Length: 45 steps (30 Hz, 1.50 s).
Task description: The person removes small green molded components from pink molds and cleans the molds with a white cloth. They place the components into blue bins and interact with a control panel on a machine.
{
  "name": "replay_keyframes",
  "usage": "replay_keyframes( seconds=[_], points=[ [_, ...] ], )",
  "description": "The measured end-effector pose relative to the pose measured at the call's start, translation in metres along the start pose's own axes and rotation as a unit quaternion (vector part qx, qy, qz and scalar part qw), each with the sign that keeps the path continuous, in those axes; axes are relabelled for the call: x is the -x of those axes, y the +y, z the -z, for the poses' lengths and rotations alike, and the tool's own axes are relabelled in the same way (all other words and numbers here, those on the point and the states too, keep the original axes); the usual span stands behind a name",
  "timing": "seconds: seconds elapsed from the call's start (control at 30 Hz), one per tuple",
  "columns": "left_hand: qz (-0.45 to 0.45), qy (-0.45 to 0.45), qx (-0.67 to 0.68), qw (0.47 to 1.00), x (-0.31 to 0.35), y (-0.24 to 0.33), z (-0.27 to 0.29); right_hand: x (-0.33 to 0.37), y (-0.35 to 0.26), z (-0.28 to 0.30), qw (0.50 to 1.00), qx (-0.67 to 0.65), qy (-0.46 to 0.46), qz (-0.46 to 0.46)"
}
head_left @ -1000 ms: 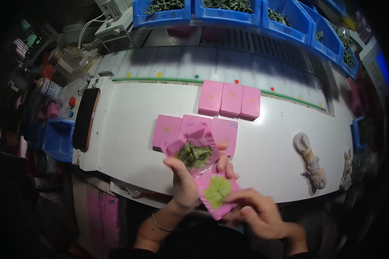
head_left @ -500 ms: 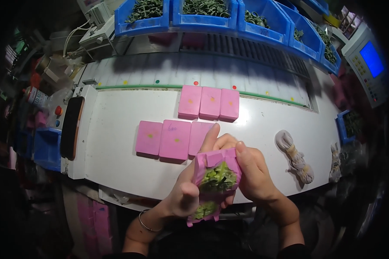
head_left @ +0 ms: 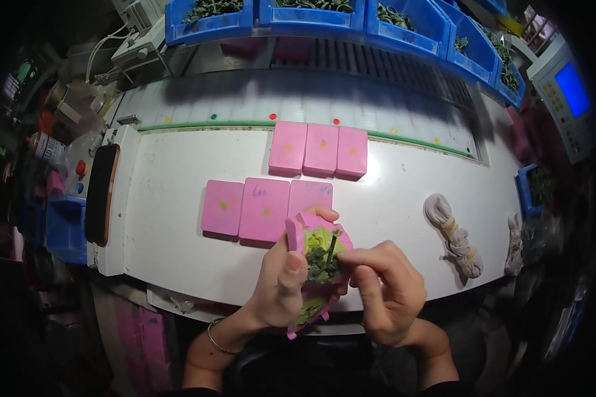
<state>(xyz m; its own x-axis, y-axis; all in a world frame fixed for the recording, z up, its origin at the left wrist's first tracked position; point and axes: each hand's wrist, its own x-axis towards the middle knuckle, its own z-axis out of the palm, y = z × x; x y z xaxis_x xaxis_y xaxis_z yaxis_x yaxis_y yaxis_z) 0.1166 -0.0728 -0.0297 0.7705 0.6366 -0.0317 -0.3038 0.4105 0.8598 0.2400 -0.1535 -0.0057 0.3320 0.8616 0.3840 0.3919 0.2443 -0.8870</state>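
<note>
My left hand (head_left: 279, 281) is closed around a soft pink mould (head_left: 293, 236), whose walls are spread apart. Inside sits a green leafy-looking piece (head_left: 321, 264), bright green at the back with darker lumps and a thin stem standing up. More green shows in a lower pink flap below my left thumb. My right hand (head_left: 391, 291) is at the right side of the mould, with index finger and thumb bent together by the green piece. Whether they grip a bit of it is too small to tell.
Three pink blocks (head_left: 265, 212) lie just beyond my hands, and three more (head_left: 321, 151) by the green-edged strip (head_left: 238, 124). A banded cloth bundle (head_left: 451, 231) lies right, a phone (head_left: 103, 195) left. Blue bins (head_left: 311, 20) of dark green pieces line the back.
My right hand has come off the mould's far right corner and drawn back to its near right side. The mould now gapes wider. Coloured dots on the back strip have shifted left.
</note>
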Motion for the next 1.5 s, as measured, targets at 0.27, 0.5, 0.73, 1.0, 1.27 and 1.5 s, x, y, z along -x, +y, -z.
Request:
replay_keyframes(
  seconds=[0.27, 0.5, 0.73, 1.0, 1.27, 1.5],
  points=[
    [-0.038, 0.025, -0.045, 0.998, -0.002, -0.008, 0.001, 0.006, 0.009, -0.008, 0.999, -0.003, 0.031, -0.018],
    [-0.043, 0.048, -0.029, 0.997, -0.003, -0.014, 0.002, 0.005, 0.000, -0.002, 0.992, -0.046, 0.010, -0.117],
    [-0.092, 0.076, -0.123, 0.985, -0.003, -0.013, 0.003, 0.000, -0.005, -0.005, 0.984, 0.129, -0.042, 0.114],
    [-0.139, 0.104, -0.245, 0.954, -0.002, -0.008, -0.006, 0.000, -0.018, -0.013, 0.968, 0.221, -0.017, 0.115],
    [-0.095, 0.113, -0.210, 0.967, -0.004, -0.012, 0.000, 0.003, -0.013, 0.007, 0.993, 0.092, 0.047, 0.058],
    [-0.092, 0.086, -0.226, 0.966, -0.015, -0.019, -0.018, 0.004, -0.005, 0.027, 0.987, -0.087, -0.032, -0.134]
  ],
)
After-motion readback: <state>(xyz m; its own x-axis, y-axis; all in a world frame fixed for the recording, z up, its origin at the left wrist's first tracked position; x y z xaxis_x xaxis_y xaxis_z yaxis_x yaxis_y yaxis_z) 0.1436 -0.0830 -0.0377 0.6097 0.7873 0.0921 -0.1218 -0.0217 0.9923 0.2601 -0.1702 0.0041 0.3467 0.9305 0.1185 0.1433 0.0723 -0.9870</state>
